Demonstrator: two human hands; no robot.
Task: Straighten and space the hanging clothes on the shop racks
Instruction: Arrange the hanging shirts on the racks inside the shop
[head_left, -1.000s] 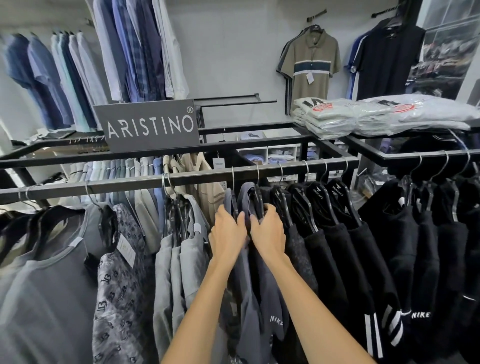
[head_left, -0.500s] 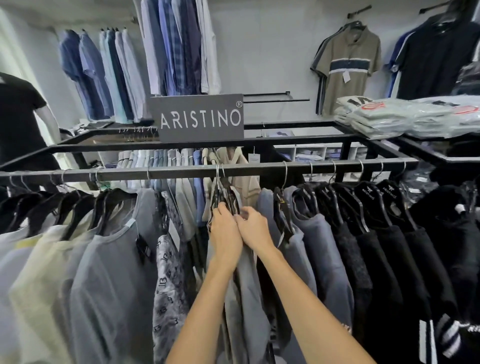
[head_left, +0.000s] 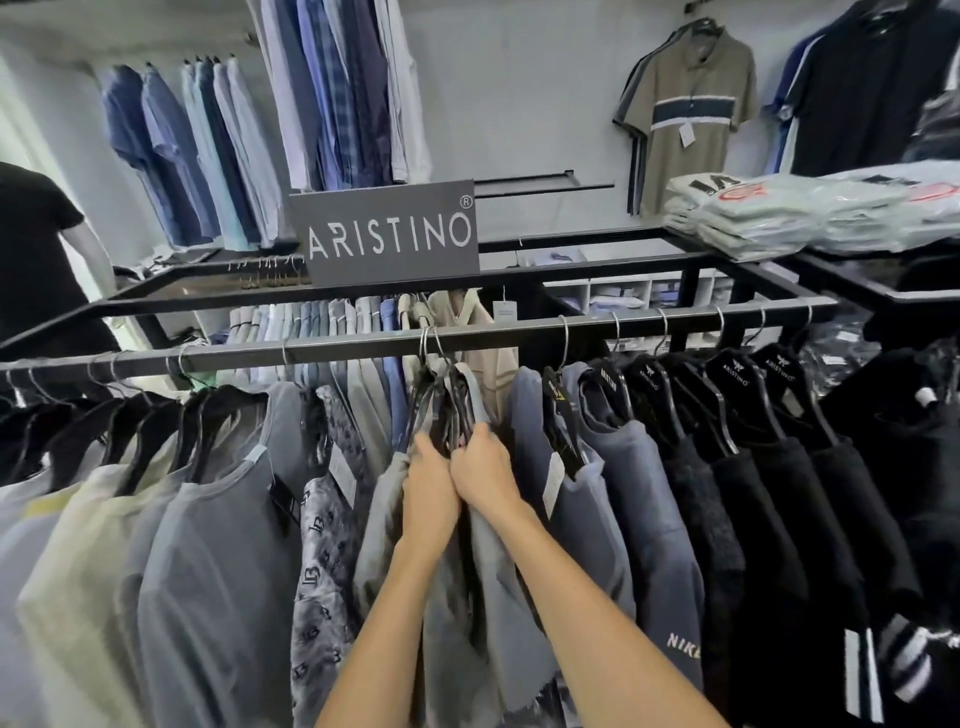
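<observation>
A dark metal rail (head_left: 363, 349) runs across the view with clothes on black hangers. At its middle hangs a tight bunch of grey tops (head_left: 457, 597). My left hand (head_left: 428, 493) grips the left shoulder of that bunch. Touching it on the right, my right hand (head_left: 480, 470) grips the bunch's other hangers and cloth. Left of the bunch hang a patterned grey shirt (head_left: 322, 540) and pale grey and cream tees (head_left: 156, 545). Right of it hang blue-grey sweatshirts (head_left: 618, 499), then black tops (head_left: 769, 493) spaced evenly.
An ARISTINO sign (head_left: 387, 234) stands on the rack's top frame. Folded bagged shirts (head_left: 779, 218) are stacked at the right. Shirts and polos hang on the back wall. A person in a black tee (head_left: 36, 260) stands at the far left.
The view has shifted left along the rail. Both hands moved from the dark blue tops to the grey bunch and came close together on it.
</observation>
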